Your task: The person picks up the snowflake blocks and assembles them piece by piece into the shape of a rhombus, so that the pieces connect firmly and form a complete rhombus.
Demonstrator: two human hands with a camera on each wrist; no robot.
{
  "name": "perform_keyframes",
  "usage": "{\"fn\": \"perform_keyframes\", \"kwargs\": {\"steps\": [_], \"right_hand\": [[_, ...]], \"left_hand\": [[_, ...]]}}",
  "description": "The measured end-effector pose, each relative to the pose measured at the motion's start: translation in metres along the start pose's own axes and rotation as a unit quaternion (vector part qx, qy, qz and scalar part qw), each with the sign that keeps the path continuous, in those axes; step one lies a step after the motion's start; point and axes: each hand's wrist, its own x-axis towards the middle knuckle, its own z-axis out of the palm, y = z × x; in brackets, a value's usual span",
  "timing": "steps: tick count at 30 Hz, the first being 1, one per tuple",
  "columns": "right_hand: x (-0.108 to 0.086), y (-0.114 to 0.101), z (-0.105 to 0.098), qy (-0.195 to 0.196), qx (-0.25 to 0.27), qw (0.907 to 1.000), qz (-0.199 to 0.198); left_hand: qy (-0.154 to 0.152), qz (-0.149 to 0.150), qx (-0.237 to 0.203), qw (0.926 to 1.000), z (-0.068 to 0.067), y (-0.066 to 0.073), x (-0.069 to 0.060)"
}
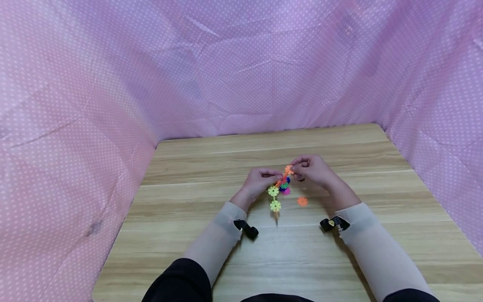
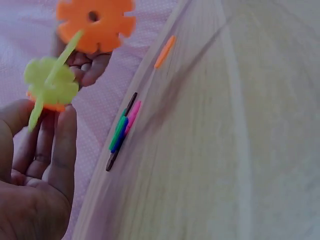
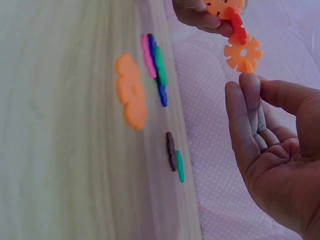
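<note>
Left grip (image 1: 257, 183) pinches a flower-disc chain (image 1: 273, 191) partway along, right grip (image 1: 316, 170) its end, both forearms (image 1: 381, 245) angled inward above the worktop (image 1: 203, 167).

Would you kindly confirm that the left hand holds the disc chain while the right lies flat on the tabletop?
The right hand isn't flat: it pinches an orange part of the disc chain, per the right wrist view. The left hand does hold it.

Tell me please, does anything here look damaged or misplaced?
Nothing stands out. The chain of flower-shaped pieces held by the left hand and right hand shows no visible break, and the loose orange piece lies flat on the table.
</note>
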Motion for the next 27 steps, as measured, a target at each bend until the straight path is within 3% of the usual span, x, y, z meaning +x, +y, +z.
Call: {"fn": "perform_keyframes", "kwargs": {"steps": [6,10,19,21,24,27], "right_hand": [[-0.0009,-0.0028,-0.0004,-0.01,0.022,0.9997,-0.004],[-0.0015,-0.0034,0.0022,-0.028,0.019,0.9994,-0.011],[0.0006,0.0002,0.0076,-0.077,0.025,0.9966,-0.014],[0.0008,0.0006,0.0075,-0.072,0.01,0.9972,-0.019],[0.0011,0.0027,0.0042,-0.038,-0.065,0.9967,-0.031],[-0.0001,0.0043,-0.0003,0.005,-0.167,0.9855,-0.032]], "left_hand": [[-0.028,-0.012,-0.049,0.9984,0.0014,0.0015,-0.0001],[-0.024,-0.024,-0.065,0.9973,0.0018,0.0019,0.0003],[-0.034,-0.02,-0.09,0.9952,0.0065,0.0001,0.0001],[-0.031,-0.019,-0.091,0.9952,0.0073,-0.0002,-0.0002],[-0.023,-0.017,-0.094,0.9951,0.0073,-0.0006,-0.0002],[-0.012,-0.016,-0.093,0.9955,0.0058,0.0001,-0.0007]]}}
